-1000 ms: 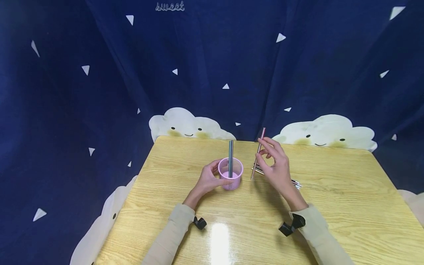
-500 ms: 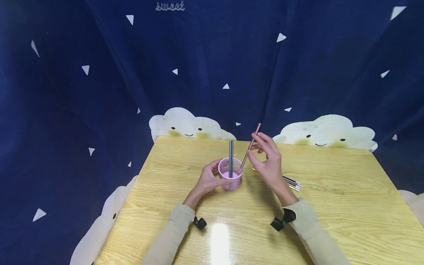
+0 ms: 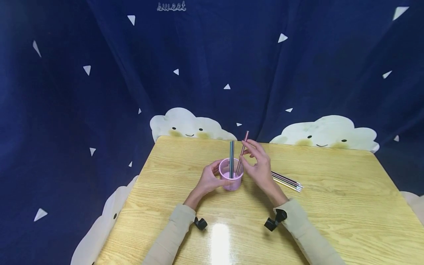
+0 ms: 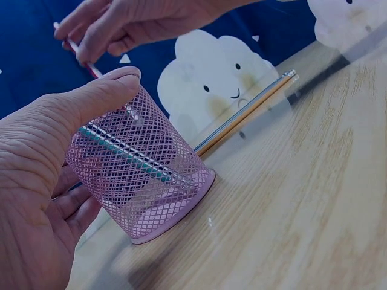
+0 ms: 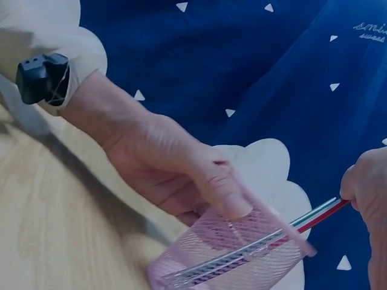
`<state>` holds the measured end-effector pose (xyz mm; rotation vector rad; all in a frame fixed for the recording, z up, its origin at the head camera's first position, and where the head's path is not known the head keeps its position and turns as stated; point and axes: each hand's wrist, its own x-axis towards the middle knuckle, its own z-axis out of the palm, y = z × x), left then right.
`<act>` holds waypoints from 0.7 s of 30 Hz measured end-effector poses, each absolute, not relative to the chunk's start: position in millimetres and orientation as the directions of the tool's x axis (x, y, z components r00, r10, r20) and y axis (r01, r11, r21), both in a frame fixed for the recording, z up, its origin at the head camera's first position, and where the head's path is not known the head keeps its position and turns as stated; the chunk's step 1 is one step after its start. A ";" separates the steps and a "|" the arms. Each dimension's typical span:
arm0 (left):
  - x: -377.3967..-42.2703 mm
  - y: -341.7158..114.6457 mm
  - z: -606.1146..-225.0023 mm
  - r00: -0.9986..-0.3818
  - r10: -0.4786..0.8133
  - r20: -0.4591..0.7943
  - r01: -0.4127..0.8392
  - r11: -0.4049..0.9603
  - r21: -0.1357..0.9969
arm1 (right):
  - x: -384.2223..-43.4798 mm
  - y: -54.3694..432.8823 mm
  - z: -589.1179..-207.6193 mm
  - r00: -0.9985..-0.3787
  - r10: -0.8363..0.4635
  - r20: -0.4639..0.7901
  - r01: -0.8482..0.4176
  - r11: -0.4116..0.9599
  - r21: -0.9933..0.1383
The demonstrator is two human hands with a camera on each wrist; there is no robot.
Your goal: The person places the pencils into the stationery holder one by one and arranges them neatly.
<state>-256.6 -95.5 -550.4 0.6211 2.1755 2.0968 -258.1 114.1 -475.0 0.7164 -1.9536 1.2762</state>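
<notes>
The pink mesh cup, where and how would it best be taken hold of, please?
Probably around the curved wall of the pink mesh cup, from the person's left, as the left hand does: the round side suits a wrap. Standing pencils jut from the open top, and the right hand holds a red pencil on the other side.

Dark blue curtain (image 3: 205, 44) behind, small white triangles (image 3: 282, 38), smiling white clouds (image 3: 331, 127), pale lettering (image 3: 171, 6) "sweet", wood-grained table (image 3: 344, 206)
</notes>
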 end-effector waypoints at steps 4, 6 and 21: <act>-256.0 -95.8 -549.8 -0.915 0.326 0.237 0.248 -0.008 0.969 | -265.4 115.8 -492.8 -0.629 -0.108 0.769 -0.747 0.359 -0.560; -255.9 -96.4 -549.8 -0.916 0.325 0.237 0.250 0.000 0.968 | -266.4 115.6 -497.9 -0.640 -0.125 0.758 -0.742 0.356 -0.568; -255.7 -96.7 -551.4 -0.916 0.315 0.247 0.272 0.038 0.961 | -264.2 110.0 -511.2 -0.731 -0.199 0.652 -0.673 0.361 -0.645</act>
